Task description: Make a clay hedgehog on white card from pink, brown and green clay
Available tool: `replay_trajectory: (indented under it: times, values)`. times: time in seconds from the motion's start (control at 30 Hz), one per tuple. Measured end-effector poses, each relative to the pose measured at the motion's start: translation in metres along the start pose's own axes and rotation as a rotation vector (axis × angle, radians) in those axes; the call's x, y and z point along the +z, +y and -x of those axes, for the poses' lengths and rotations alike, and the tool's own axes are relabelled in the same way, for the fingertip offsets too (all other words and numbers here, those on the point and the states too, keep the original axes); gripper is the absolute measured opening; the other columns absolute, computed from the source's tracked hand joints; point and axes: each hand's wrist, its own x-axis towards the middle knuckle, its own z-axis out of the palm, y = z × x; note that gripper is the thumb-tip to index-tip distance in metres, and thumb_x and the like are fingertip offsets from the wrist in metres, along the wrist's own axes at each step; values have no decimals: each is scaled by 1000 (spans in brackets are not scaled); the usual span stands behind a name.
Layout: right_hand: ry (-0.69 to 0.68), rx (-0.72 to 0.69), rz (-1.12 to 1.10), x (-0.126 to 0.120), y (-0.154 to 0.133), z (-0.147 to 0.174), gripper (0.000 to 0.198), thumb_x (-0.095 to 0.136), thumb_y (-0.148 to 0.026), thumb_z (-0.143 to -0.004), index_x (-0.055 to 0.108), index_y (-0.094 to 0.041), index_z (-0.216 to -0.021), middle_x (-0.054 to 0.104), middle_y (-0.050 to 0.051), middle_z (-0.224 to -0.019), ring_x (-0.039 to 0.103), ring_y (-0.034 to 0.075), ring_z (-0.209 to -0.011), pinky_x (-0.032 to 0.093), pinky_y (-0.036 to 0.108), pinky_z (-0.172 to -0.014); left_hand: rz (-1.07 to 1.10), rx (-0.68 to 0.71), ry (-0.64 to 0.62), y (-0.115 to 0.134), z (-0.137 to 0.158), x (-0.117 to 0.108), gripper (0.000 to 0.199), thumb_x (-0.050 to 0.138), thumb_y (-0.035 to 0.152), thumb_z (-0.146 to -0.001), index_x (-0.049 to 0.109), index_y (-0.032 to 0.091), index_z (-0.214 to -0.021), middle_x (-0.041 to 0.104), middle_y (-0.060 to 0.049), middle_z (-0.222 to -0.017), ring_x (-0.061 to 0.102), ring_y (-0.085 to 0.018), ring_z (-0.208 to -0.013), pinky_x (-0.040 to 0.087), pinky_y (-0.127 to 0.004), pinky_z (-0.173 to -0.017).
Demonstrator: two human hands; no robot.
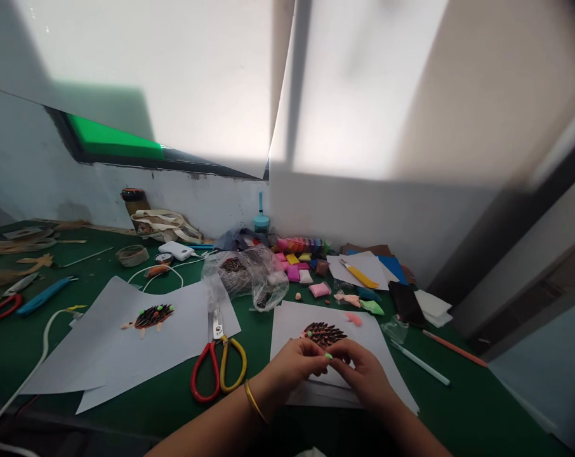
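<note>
Over the white paper at the right, my left hand and my right hand meet fingertip to fingertip. Between them they pinch a small piece of light green modelling clay. Just beyond my fingers lies a hedgehog figure with dark seed-like spines and a green dot on it; my hands hide its lower part. A lump of pink clay rests on the same paper. A finished-looking hedgehog with green and red dots lies on the left paper.
Scissors with red and yellow handles lie left of my hands. Behind are a clear plastic bag, several clay packets and a yellow cutter. A white pen and an orange pencil lie at right.
</note>
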Motion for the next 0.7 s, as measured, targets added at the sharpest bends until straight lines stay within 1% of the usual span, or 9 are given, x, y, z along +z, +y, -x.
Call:
replay_trajectory:
  times: [0.07, 0.13, 0.17, 0.23, 0.3, 0.37, 0.47, 0.57, 0.7]
  values:
    - [-60, -26, 15, -4, -2, 3, 24, 59, -43, -80, 66, -23, -90, 65, 3, -83, 58, 18, -76, 48, 30, -70, 15, -70, -19, -5, 3, 2, 32, 73, 40, -61, 59, 13, -72, 58, 1, -63, 46, -8, -56, 27, -21, -53]
    - [-127, -57, 37, -6, -3, 7, 21, 56, -41, -83, 66, -23, -84, 64, 3, -82, 58, 17, -78, 48, 30, -73, 34, -141, -32, -8, 6, 3, 34, 73, 41, -61, 59, 13, -75, 58, 1, -64, 46, -7, -55, 25, -20, -51]
    - [-144, -68, 55, -7, -4, 9, 22, 55, -41, -83, 66, -22, -79, 64, 3, -80, 58, 17, -78, 48, 29, -73, 41, -170, -37, -9, 8, 4, 36, 72, 43, -62, 59, 14, -78, 59, 1, -65, 47, -7, -55, 25, -20, -50]
    - [-133, -82, 102, -6, -3, 12, 24, 54, -41, -84, 63, -21, -73, 61, 2, -75, 56, 16, -73, 46, 28, -69, 31, -202, -58, -9, 11, 6, 40, 70, 47, -64, 58, 14, -83, 60, 0, -67, 48, -8, -55, 27, -20, -49]
    - [-110, -106, 147, -4, -1, 15, 25, 54, -41, -84, 60, -21, -71, 58, 1, -72, 54, 15, -71, 45, 28, -66, 3, -200, -93, -8, 14, 7, 43, 67, 51, -66, 58, 13, -83, 61, -2, -69, 50, -9, -55, 27, -21, -48]
    - [-113, -142, 176, -2, 0, 16, 25, 53, -40, -85, 59, -21, -71, 57, 1, -72, 53, 15, -71, 44, 28, -66, -17, -189, -119, -8, 15, 8, 43, 63, 54, -68, 57, 13, -80, 60, -2, -66, 50, -9, -52, 27, -21, -46]
    - [-132, -174, 191, -2, -1, 15, 22, 55, -42, -84, 61, -22, -78, 59, 2, -76, 54, 17, -74, 44, 30, -68, -54, -156, -100, -12, 13, 8, 42, 60, 56, -70, 56, 14, -75, 56, 1, -56, 45, -8, -46, 26, -21, -45]
    - [-162, -176, 187, -3, -5, 15, 20, 54, -41, -85, 65, -24, -85, 62, 3, -81, 55, 18, -79, 45, 31, -71, -87, -128, -67, -16, 11, 8, 45, 61, 58, -69, 56, 14, -72, 54, 2, -53, 44, -8, -45, 27, -21, -46]
    - [-141, -217, 231, -2, -6, 17, 22, 51, -36, -88, 64, -24, -76, 61, 3, -77, 55, 17, -76, 44, 30, -69, -83, -107, -42, -16, 11, 9, 47, 64, 59, -65, 56, 14, -72, 55, 2, -54, 45, -9, -47, 28, -21, -47]
